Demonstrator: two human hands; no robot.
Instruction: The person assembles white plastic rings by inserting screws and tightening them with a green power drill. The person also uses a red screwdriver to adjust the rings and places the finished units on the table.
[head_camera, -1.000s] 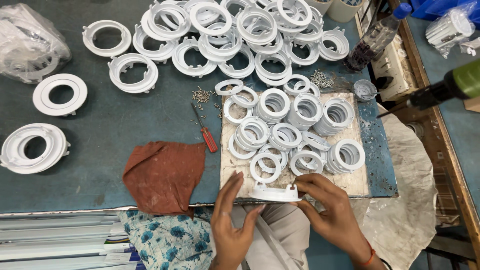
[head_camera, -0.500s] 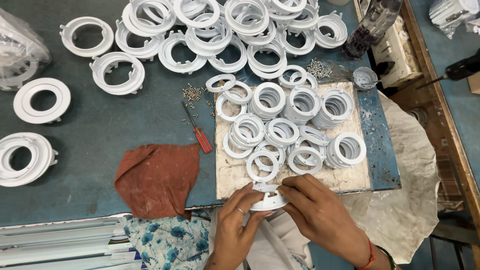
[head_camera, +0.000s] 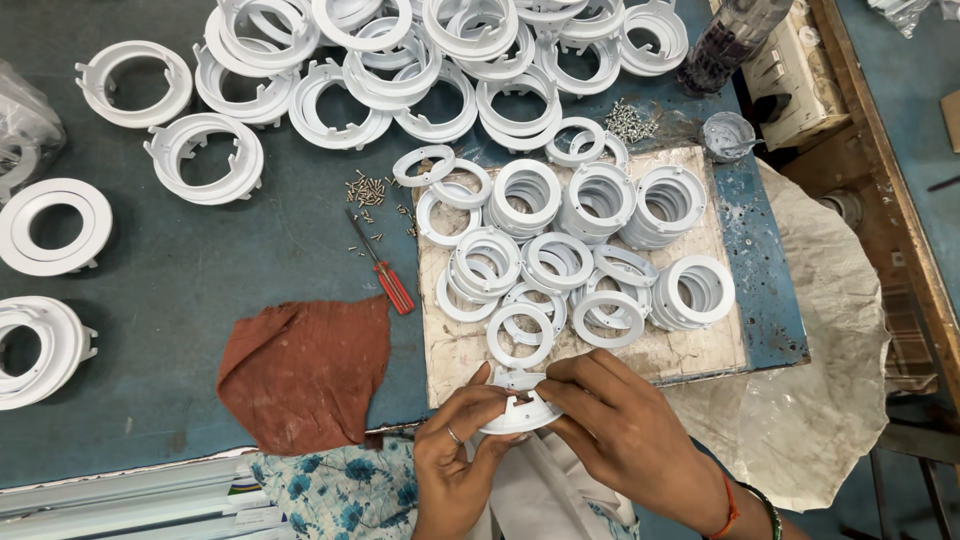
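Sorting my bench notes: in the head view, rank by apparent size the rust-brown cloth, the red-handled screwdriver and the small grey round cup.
1. Rust-brown cloth, largest.
2. Red-handled screwdriver.
3. Small grey round cup, smallest.

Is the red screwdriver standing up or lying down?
Lying down. The red screwdriver lies flat on the blue-green table, its metal tip toward the small screws, handle near the brown cloth.
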